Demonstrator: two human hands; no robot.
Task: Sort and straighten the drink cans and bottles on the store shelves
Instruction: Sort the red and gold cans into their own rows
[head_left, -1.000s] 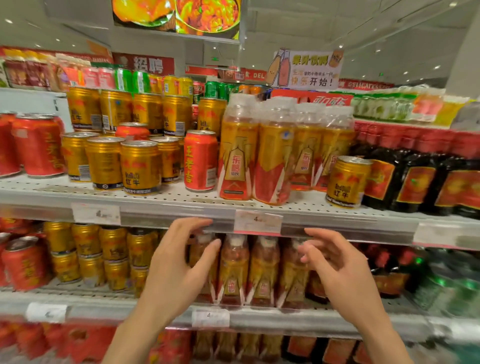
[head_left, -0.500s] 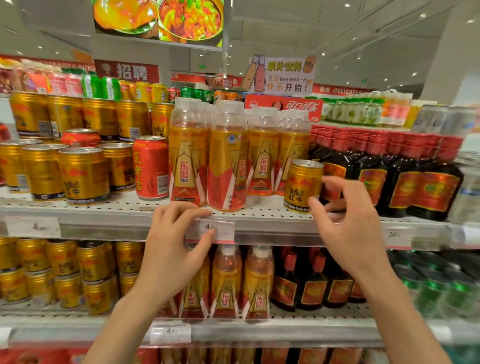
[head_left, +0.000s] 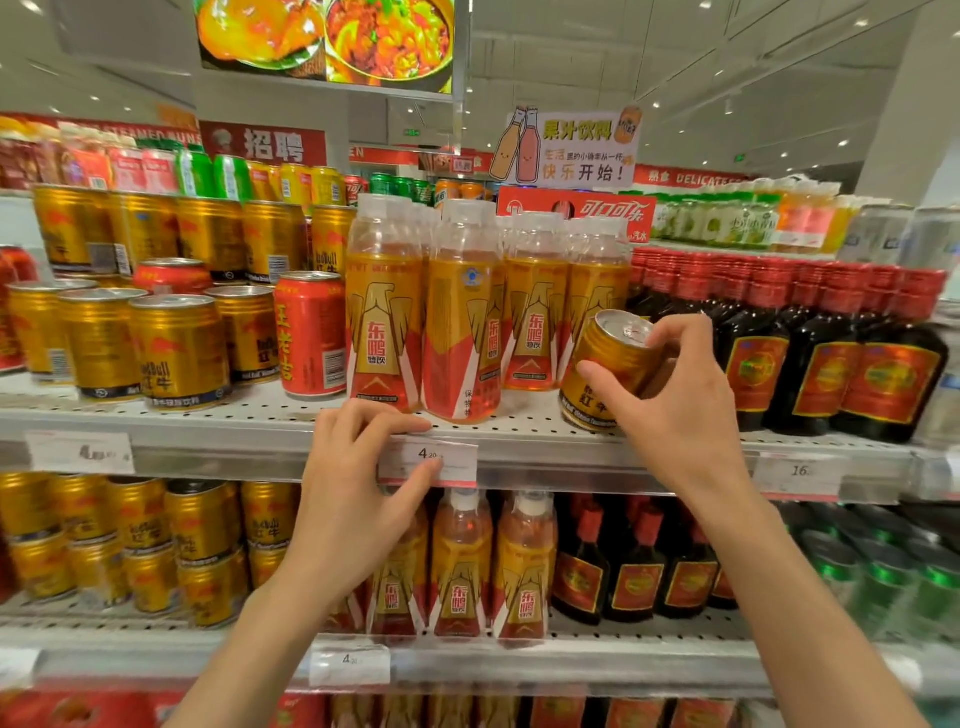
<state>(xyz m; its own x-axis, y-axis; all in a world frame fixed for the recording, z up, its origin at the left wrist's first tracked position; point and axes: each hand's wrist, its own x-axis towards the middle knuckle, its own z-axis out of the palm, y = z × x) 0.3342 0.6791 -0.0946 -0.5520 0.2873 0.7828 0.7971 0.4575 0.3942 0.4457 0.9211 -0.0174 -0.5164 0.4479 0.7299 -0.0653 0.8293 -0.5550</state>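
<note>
The right hand (head_left: 675, 410) grips a tilted gold can (head_left: 605, 371), apparently lifted; at its nine o'clock, the left hand (head_left: 358, 499) rests open-fingered on the shelf edge (head_left: 208, 457).

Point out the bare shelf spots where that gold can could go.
Bare shelf lies in front of the gold cans and red can, left of the left hand. Around the held gold can, orange bottles and dark bottles crowd in.
</note>
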